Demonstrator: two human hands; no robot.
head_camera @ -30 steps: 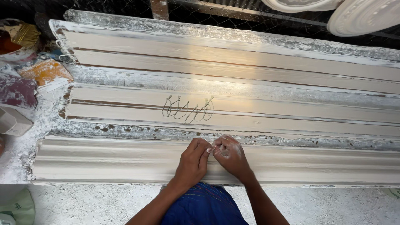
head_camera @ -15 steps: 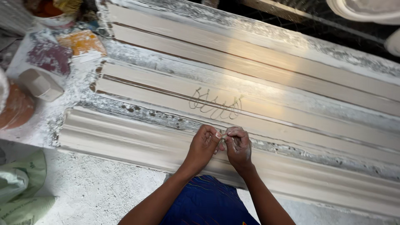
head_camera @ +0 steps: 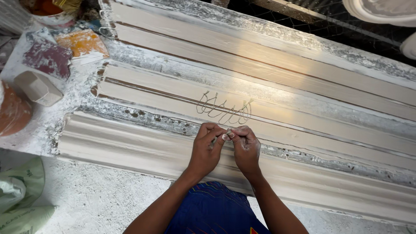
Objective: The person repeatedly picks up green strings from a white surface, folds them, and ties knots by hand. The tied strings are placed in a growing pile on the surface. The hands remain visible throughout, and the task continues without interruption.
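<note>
My left hand (head_camera: 206, 149) and my right hand (head_camera: 246, 149) meet fingertip to fingertip over the nearest long white plaster moulding (head_camera: 130, 145), pinching one small pale piece (head_camera: 226, 133) between them; what it is cannot be told. Just beyond my fingers a bunch of thin bent wire loops (head_camera: 223, 108) lies on the middle moulding strip (head_camera: 151, 93). A third strip (head_camera: 260, 56) runs farther back.
At the far left stand a small white block (head_camera: 38, 88), a rusty round object (head_camera: 13, 110), reddish and orange sheets (head_camera: 65, 47) and a pot (head_camera: 47, 8). Green bags (head_camera: 21, 195) lie on the dusty floor at lower left. White round castings (head_camera: 381, 11) sit top right.
The view has swung left and tilted, so the mouldings run diagonally. My hands stay together over the near moulding, fingertips still pinched.
</note>
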